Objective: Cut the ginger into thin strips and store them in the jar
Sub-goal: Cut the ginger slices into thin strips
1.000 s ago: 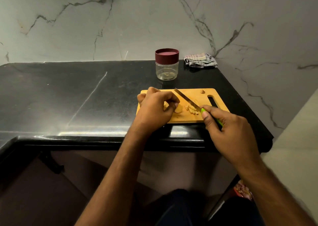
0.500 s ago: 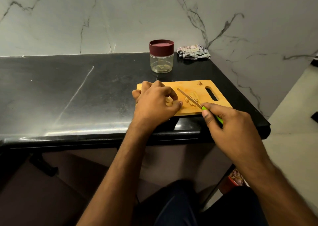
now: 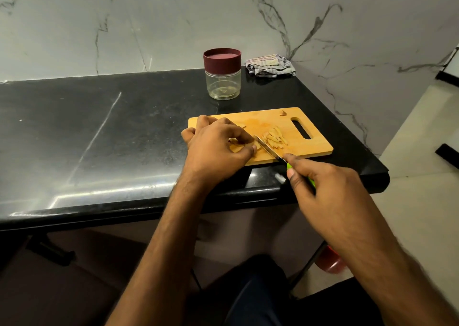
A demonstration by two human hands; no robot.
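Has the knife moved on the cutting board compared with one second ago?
Yes. The knife blade swung toward the board's near edge, away from the jar, judged against the cutting board.

a maroon lid [image 3: 222, 57] is topping the clear jar [image 3: 223, 85], a striped grey cloth [image 3: 270, 65] is lying on the glossy black counter [image 3: 99, 132], and pale yellow ginger strips [image 3: 274, 137] are sitting on the tan board [image 3: 315, 147] beside a green-handled knife [image 3: 275, 155].

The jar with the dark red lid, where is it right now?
In the head view, the jar stands lidded on the black counter, behind the cutting board and left of the folded cloth.

No readable text or labels anywhere.
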